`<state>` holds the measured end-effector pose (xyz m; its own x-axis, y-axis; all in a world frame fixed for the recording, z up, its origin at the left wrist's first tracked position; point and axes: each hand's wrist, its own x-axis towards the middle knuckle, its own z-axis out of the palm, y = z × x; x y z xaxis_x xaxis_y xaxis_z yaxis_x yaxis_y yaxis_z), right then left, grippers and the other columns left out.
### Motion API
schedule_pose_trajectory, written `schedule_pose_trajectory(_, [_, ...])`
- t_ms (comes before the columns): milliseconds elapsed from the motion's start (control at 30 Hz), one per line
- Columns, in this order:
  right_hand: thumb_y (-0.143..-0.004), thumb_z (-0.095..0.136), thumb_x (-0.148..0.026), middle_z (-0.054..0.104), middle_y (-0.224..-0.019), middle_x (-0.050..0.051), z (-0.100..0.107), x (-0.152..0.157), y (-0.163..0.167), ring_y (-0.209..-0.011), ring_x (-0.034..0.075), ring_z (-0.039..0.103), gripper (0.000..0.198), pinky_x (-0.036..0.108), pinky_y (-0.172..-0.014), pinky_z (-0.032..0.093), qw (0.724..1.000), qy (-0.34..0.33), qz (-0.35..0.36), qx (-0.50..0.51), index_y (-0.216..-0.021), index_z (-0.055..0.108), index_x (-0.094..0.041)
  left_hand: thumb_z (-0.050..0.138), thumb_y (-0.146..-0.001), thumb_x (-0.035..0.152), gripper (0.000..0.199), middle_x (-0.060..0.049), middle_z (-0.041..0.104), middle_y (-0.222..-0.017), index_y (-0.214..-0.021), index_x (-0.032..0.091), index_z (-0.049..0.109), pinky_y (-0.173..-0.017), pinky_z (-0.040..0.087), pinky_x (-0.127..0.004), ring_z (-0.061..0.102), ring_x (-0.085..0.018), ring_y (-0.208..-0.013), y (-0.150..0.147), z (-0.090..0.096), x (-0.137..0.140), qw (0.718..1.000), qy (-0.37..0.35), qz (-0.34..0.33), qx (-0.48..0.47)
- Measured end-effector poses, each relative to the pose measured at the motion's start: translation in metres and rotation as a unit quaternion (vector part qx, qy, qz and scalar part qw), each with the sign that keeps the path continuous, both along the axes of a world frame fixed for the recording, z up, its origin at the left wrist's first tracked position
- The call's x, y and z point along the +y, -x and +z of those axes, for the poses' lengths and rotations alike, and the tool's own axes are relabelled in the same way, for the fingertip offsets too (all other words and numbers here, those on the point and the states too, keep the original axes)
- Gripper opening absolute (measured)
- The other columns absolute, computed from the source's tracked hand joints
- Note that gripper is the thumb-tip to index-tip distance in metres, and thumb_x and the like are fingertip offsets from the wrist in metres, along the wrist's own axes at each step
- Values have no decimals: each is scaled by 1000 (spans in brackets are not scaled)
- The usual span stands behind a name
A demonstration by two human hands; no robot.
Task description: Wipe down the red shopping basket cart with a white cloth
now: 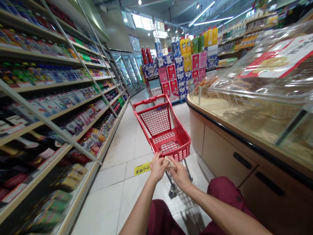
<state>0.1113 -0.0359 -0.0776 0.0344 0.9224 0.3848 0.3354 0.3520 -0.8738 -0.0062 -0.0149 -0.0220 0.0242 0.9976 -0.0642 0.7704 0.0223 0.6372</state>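
My left hand and my right hand are close together in the lower middle of the view, just in front of a red shopping cart. Between them is a small, crumpled, off-white cloth, mostly covered by the fingers. My right hand is closed on it. The left fingers are bent and pinch at its other side. Behind the fingertips lies the near rim of the cart's basket; whether they touch it, I cannot tell. The cart's handle points away from me, and no goods show in its basket.
Drink shelves run along the left. A wooden counter with plastic-covered food stands close on the right. Stacked drink cartons rise ahead, with glass-door fridges beyond. A yellow floor sticker lies on the tiles.
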Motion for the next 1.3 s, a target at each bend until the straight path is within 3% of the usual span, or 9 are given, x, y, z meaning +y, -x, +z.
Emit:
schedule_pose_trajectory(133, [-77, 44, -13, 55, -116, 5, 28, 27, -23, -111, 20, 46, 39, 40, -95, 37, 988, -126, -45, -71, -113, 55, -25, 34, -81, 29, 35, -5, 41, -132, -111, 22, 49, -105, 19, -41, 23, -17, -128, 8, -9, 5, 998, -18, 20, -56])
schedule_pose_trajectory(233, [-78, 44, -11, 48, -124, 5, 24, 41, -20, -120, 21, 35, 35, 43, -100, 30, 975, -179, -49, -126, -107, 59, -25, 30, -82, 27, 40, -8, 41, -132, -118, 16, 41, -103, 25, -32, 29, -14, -126, 11, -14, 8, 994, -29, 28, -99])
schedule_pose_trajectory(467, [-68, 54, -5, 65, -91, 4, -42, 11, -5, -86, 19, 58, 24, 32, -77, 48, 972, -72, 91, -202, -81, 66, -22, 34, -81, 28, 34, -6, 54, -119, -112, 19, 46, -96, 35, -30, 48, -14, -111, 19, -10, 9, 983, -34, 14, -178])
schedule_pose_trajectory(633, [-68, 46, -5, 59, -107, 5, -2, 25, -9, -99, 18, 53, 34, 33, -85, 43, 995, -58, 43, -66, -94, 61, -22, 43, -76, 28, 35, -8, 54, -118, -109, 18, 47, -90, 40, -30, 49, -16, -109, 12, -13, 2, 970, -60, 45, -233])
schedule_pose_trajectory(733, [-64, 39, -5, 64, -88, 2, 21, 38, -7, -82, 16, 59, 38, 29, -74, 48, 994, 38, 1, 104, -94, 57, -19, 51, -71, 39, 40, -8, 58, -108, -105, 19, 48, -76, 47, -29, 57, -17, -94, -5, -22, -10, 925, 3, 94, -367])
schedule_pose_trajectory(833, [-62, 38, -5, 62, -74, 1, 18, 35, -7, -69, 15, 59, 32, 28, -66, 48, 987, 88, -43, 131, -85, 56, -17, 67, -56, 42, 40, -3, 63, -83, -85, 17, 55, -65, 47, -27, 60, -12, -68, -19, -30, -23, 846, 122, 133, -502])
schedule_pose_trajectory(1033, [-67, 42, -7, 56, -109, 8, -5, 1, 0, -106, 19, 49, 38, 35, -93, 37, 999, 45, 19, 1, -100, 57, -18, 70, -50, 29, 26, 2, 60, -60, -69, 14, 59, -58, 43, -23, 54, -8, -53, -21, -36, -31, 823, 168, 132, -527])
schedule_pose_trajectory(1167, [-68, 57, -22, 34, -133, 15, -1, -20, 3, -127, 24, 24, 66, 39, -99, 30, 994, 76, 63, -40, -129, 33, -14, 66, -46, 15, 21, 2, 59, -58, -66, 14, 59, -59, 41, -22, 53, -9, -53, -15, -39, -37, 808, 188, 109, -547])
schedule_pose_trajectory(1300, [-65, 62, -16, 19, -142, 10, -6, -28, -9, -130, 26, 12, 77, 45, -102, 22, 960, -21, 207, -186, -133, 26, -25, 57, -50, 13, 22, 3, 60, -59, -72, 16, 58, -58, 41, -22, 53, -9, -53, -5, -42, -46, 779, 240, 119, -567])
